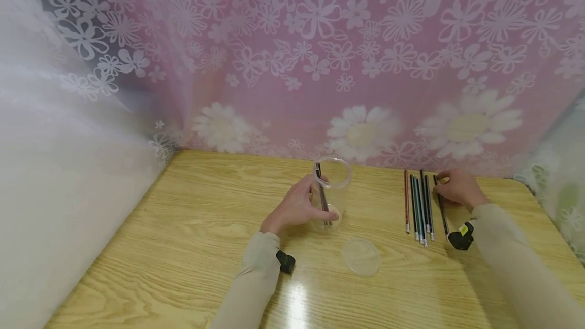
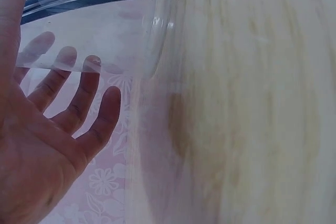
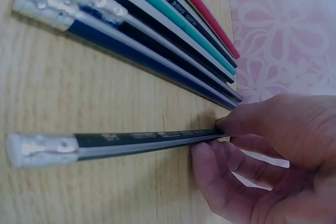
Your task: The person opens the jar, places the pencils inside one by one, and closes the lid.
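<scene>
My left hand [image 1: 299, 206] holds a clear plastic jar [image 1: 342, 194] that stands open-topped on the table. Thumb and fingers are on either side of its wall. Inside the jar lean dark pencils [image 1: 323, 197]; their white erasers point down in the left wrist view. At the right, my right hand [image 1: 461, 188] pinches the far end of a black pencil [image 3: 131, 144] between thumb and fingers. Its eraser end points back toward me. Just left of it lie several pencils [image 1: 417, 209] side by side, dark, teal and red, erasers toward me.
A round clear lid [image 1: 361, 257] lies flat in front of the jar. The wood-grain table [image 1: 205, 207] meets a pink flowered curtain [image 1: 292, 65] at the back, with pale curtains at both sides.
</scene>
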Demonstrator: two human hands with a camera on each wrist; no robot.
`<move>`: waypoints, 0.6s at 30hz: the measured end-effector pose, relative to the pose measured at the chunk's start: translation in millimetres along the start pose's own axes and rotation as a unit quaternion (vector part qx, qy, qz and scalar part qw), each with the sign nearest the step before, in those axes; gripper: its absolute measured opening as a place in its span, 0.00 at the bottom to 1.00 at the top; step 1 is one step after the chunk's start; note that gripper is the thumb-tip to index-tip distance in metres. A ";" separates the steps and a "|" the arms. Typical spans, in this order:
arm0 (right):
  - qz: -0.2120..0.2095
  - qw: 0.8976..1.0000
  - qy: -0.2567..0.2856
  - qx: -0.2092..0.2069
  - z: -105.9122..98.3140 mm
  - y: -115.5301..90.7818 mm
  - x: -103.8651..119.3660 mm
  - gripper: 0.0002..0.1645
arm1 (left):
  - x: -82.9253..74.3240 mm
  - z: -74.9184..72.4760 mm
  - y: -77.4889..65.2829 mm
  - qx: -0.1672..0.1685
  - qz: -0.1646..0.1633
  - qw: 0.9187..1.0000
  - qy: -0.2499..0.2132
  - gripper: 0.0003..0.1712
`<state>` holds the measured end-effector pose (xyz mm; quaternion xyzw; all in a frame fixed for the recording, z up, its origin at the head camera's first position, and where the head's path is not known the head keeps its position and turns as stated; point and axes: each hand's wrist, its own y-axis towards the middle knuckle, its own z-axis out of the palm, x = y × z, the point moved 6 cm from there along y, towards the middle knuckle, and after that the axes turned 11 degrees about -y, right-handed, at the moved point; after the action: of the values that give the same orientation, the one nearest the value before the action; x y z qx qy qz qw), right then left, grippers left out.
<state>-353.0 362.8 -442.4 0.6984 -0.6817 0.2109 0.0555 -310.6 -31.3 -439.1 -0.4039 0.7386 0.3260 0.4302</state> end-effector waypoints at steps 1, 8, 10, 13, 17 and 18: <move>0.004 1.000 0.003 0.007 0.1 -0.4 0.3 0.36 | -0.1 0.0 -0.2 0.001 -0.001 1.000 0.000 0.46; 0.008 1.000 0.006 -0.003 0.8 1.8 0.7 0.37 | -0.9 -0.8 -0.6 0.003 -0.005 1.000 -0.016 0.38; 0.002 1.000 0.009 -0.018 2.1 2.8 1.2 0.37 | -0.3 -1.4 -0.6 0.003 -0.007 1.000 -0.014 0.38; -0.002 0.999 0.025 -0.038 3.9 1.3 -0.2 0.35 | 0.4 -1.5 -0.3 0.002 -0.005 1.000 -0.008 0.41; 0.003 0.996 0.054 -0.073 0.0 -10.2 -4.6 0.35 | -0.4 0.5 -0.6 0.007 -0.001 1.000 -0.011 0.43; 0.005 0.994 0.064 -0.083 -1.8 -14.2 -5.6 0.36 | -0.5 1.2 -1.2 0.008 -0.003 1.000 -0.014 0.43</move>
<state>-339.5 369.6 -439.9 0.6731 -0.6952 0.1983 0.1559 -308.9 -30.7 -439.3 -0.3983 0.7341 0.3244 0.4442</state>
